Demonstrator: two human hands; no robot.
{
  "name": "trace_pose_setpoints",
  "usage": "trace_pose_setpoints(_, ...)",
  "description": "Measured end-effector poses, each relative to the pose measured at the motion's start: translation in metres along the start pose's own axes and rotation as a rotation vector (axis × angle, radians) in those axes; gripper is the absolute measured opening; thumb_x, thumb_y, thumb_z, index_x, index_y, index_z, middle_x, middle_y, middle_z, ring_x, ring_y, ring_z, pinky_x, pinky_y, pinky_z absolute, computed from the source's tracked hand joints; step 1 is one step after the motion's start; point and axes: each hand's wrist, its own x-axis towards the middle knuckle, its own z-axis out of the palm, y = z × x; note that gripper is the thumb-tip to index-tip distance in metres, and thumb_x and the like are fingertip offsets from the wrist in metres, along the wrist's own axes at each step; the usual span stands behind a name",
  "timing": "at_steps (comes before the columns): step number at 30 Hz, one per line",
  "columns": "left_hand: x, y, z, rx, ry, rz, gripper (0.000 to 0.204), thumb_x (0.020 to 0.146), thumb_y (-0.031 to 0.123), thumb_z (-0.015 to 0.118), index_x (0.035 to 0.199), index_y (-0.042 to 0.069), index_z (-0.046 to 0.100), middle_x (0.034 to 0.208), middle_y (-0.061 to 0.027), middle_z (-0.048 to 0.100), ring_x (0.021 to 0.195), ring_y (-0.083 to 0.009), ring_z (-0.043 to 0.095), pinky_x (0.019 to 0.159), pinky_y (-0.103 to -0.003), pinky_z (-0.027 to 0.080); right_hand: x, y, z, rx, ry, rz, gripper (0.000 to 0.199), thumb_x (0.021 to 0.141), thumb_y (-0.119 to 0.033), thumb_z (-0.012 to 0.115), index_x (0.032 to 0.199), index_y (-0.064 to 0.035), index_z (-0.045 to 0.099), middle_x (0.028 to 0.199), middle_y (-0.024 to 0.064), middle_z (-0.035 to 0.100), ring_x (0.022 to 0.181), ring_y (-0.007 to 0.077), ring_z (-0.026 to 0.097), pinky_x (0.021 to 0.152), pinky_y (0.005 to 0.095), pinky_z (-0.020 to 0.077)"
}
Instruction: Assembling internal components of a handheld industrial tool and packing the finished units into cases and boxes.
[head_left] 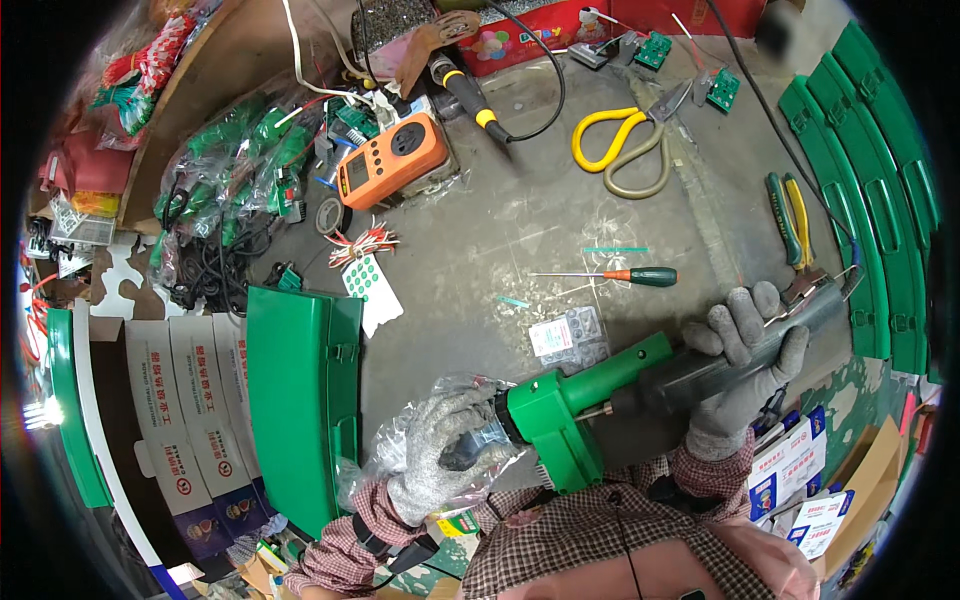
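Observation:
My right hand (740, 350), in a grey knit glove, is wrapped round a black electric screwdriver (690, 380) held slantwise. Its bit end reaches the side of a green plastic tool housing (550, 425), which has a round handle-like arm pointing up to the right. At the housing's dark left end, my gloved left hand (440, 450) is closed round the part through a crumpled transparent plastic bag (385, 450). The bag hides some of what the fingers grip. Just above the housing lies a small transparent compartment box (570, 340) with a white label.
On the table lie a green-handled screwdriver (640, 276), yellow-handled scissors (620, 150), pliers (790, 220) and an orange meter (395, 160). Green metal cases (305, 400) stand at left and right (850, 190). A black cable (775, 120) hangs down to the electric screwdriver.

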Motion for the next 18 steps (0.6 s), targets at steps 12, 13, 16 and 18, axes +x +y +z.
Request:
trace_pose_setpoints(12,-0.0026,-0.0008,-0.0010,-0.025,0.005,0.006,0.051,0.068,0.019,0.092,0.105,0.003,0.061,0.123,-0.0198,0.065,0.112,-0.0377,0.063,0.094,-0.048,0.052,-0.0002,-0.0001,0.0026,-0.039,-0.056,-0.024,0.028,0.097,-0.036,0.060,0.095,-0.0172,0.039,0.075,-0.0051,0.038,0.060,0.0051,0.041,0.066,0.0266,0.0361)
trace_pose_setpoints(13,-0.0024,-0.0009,-0.0010,-0.034,0.005,0.007,0.051,0.068,0.018,0.091,0.106,0.003,0.061,0.123,-0.0199,0.065,0.112,-0.0379,0.063,0.095,-0.048,0.052,-0.0002,0.0002,0.0021,-0.037,-0.053,-0.028,0.029,0.097,-0.037,0.060,0.094,-0.0171,0.039,0.075,-0.0051,0.038,0.060,0.0051,0.041,0.066,0.0266,0.0362)
trace_pose_setpoints(16,0.0006,0.0039,-0.0037,0.019,-0.037,-0.021,0.052,0.069,0.017,0.091,0.108,0.003,0.060,0.120,-0.0205,0.066,0.112,-0.0385,0.063,0.095,-0.047,0.052,0.0003,-0.0009,-0.0002,-0.029,-0.047,-0.033,0.029,0.097,-0.037,0.061,0.094,-0.0170,0.039,0.075,-0.0053,0.039,0.059,0.0049,0.041,0.066,0.0266,0.0365)
trace_pose_setpoints(18,0.0010,0.0047,-0.0020,-0.027,-0.043,-0.032,0.053,0.071,0.015,0.090,0.112,0.004,0.057,0.123,-0.0196,0.062,0.118,-0.0366,0.060,0.099,-0.048,0.050,0.0006,-0.0039,-0.0042,-0.025,-0.049,-0.036,0.029,0.097,-0.037,0.061,0.095,-0.0168,0.040,0.074,-0.0055,0.039,0.059,0.0049,0.042,0.066,0.0265,0.0367)
